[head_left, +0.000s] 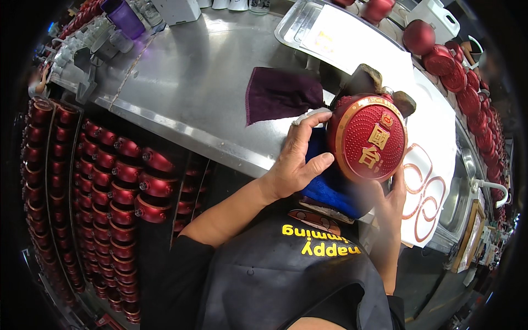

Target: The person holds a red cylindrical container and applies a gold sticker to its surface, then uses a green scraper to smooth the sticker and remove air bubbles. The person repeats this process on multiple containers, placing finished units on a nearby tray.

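Observation:
A round, flat red bottle (369,140) with a gold rim and raised gold characters faces up in front of me, tilted against dark padded blocks (366,80). My right hand (391,192) grips its lower right edge, the fingers partly blurred and hidden. At the bottle's left edge is my left hand (300,157), its fingers stretched out and its thumb apart. Something white (309,115) shows at those fingers; whether cloth or finger wrap is unclear. Blue cloth (335,192) lies under the bottle.
A dark purple cloth (283,94) lies on the metal table (203,82). White sheets (357,44) cover a metal tray; orange-red rings (421,192) lie on paper at right. Stacked red bottles (115,203) stand lower left, more (462,77) along the right. A tap (492,187) overhangs a sink.

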A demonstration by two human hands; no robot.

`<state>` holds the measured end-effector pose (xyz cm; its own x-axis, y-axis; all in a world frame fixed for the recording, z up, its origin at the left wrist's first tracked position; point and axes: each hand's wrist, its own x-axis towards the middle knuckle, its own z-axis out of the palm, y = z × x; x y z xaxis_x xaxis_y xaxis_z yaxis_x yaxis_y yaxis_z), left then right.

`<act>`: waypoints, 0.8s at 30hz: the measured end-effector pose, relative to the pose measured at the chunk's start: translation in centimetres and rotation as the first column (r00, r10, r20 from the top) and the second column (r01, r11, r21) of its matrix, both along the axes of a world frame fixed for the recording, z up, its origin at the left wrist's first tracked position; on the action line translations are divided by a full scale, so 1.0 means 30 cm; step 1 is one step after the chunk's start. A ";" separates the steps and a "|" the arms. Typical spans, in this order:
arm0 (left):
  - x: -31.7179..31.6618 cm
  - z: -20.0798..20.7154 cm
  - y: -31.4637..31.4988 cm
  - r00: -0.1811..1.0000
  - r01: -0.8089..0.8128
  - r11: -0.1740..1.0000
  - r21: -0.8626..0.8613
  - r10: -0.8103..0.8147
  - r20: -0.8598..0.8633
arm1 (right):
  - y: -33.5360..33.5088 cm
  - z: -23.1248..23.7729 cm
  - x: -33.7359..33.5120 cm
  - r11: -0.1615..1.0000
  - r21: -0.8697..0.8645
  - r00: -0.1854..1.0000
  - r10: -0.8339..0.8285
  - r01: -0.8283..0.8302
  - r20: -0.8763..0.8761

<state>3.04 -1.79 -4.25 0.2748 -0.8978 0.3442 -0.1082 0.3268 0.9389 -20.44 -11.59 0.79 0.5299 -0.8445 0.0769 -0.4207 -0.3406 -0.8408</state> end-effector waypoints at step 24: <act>-0.024 0.081 0.003 0.849 -0.303 0.922 -0.239 0.376 0.372 | 0.005 0.008 0.002 0.999 0.041 1.000 -0.004 0.003 0.016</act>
<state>2.31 -1.69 -1.82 0.3565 -0.6939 0.6256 -0.5975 0.3454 0.7237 -20.39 -11.45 1.04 0.5257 -0.8491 0.0507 -0.4078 -0.3040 -0.8610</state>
